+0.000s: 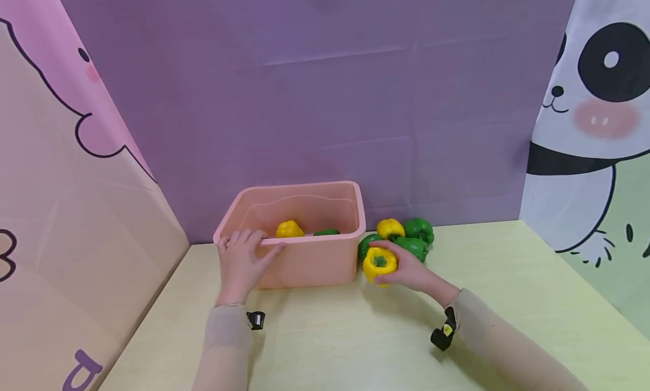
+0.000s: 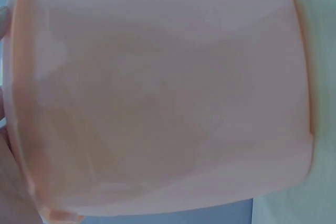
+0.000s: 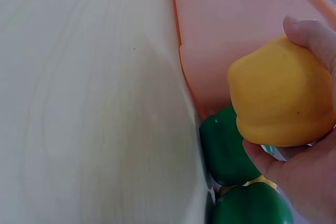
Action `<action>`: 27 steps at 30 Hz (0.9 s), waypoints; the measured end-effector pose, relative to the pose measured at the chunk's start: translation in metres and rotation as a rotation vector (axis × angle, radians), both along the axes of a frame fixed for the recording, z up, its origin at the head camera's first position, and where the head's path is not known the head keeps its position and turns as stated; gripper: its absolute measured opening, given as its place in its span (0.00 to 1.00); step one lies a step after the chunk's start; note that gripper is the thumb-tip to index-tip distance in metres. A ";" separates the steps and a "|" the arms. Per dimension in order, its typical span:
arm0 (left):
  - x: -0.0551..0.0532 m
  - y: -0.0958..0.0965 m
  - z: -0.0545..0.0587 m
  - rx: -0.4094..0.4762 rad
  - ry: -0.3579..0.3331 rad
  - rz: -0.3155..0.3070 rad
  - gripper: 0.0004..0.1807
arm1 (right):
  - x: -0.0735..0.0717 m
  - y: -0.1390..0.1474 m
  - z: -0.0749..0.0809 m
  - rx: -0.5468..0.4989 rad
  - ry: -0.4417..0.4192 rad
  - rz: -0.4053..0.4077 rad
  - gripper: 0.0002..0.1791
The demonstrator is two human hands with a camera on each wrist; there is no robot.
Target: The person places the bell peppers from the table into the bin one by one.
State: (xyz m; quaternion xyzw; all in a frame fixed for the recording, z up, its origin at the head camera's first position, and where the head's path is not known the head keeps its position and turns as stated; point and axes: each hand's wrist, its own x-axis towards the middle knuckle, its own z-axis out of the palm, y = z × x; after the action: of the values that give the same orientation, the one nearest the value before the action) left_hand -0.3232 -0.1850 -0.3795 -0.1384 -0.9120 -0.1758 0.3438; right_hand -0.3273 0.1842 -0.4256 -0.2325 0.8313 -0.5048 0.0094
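Observation:
A yellow bell pepper [image 1: 380, 264] is gripped in my right hand [image 1: 408, 268], thumb and fingers on opposite sides of it. In the right wrist view that yellow pepper [image 3: 283, 95] shows above a green pepper [image 3: 226, 145] beside the pink bin. My left hand [image 1: 242, 261] holds the front rim of the pink bin [image 1: 310, 264] near its left corner, fingers over the edge and thumb outside. Inside the bin lie a yellow pepper [image 1: 289, 229] and a green pepper [image 1: 326, 232], partly hidden by the front wall.
Right of the bin sit another yellow pepper [image 1: 390, 228] and several green peppers, one green pepper [image 1: 419, 229] at the back. A purple backdrop [image 1: 325, 97] stands behind the pale wooden table [image 1: 325, 340]. Printed panels flank both sides.

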 end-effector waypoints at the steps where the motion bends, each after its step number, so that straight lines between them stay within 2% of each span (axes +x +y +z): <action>1: 0.001 -0.001 0.001 0.008 -0.006 -0.007 0.25 | 0.000 0.000 0.000 -0.003 0.002 0.001 0.41; 6: 0.003 -0.003 0.004 0.047 -0.013 -0.030 0.24 | 0.002 0.003 0.001 -0.018 0.015 0.007 0.41; 12: 0.004 -0.003 0.006 0.032 0.017 -0.025 0.23 | -0.001 0.005 -0.002 -0.028 0.009 -0.002 0.42; 19: 0.000 -0.006 -0.002 0.032 0.064 -0.012 0.23 | -0.002 0.005 -0.002 -0.022 0.010 0.008 0.42; 27: -0.006 -0.008 -0.008 0.053 0.121 -0.015 0.23 | -0.006 0.005 0.006 0.031 0.049 -0.014 0.41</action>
State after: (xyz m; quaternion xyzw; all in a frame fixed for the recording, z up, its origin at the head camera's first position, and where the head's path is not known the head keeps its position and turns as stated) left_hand -0.3292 -0.1927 -0.3876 -0.1465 -0.8836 -0.1937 0.4004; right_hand -0.3338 0.1890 -0.4194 -0.2386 0.8406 -0.4862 -0.0110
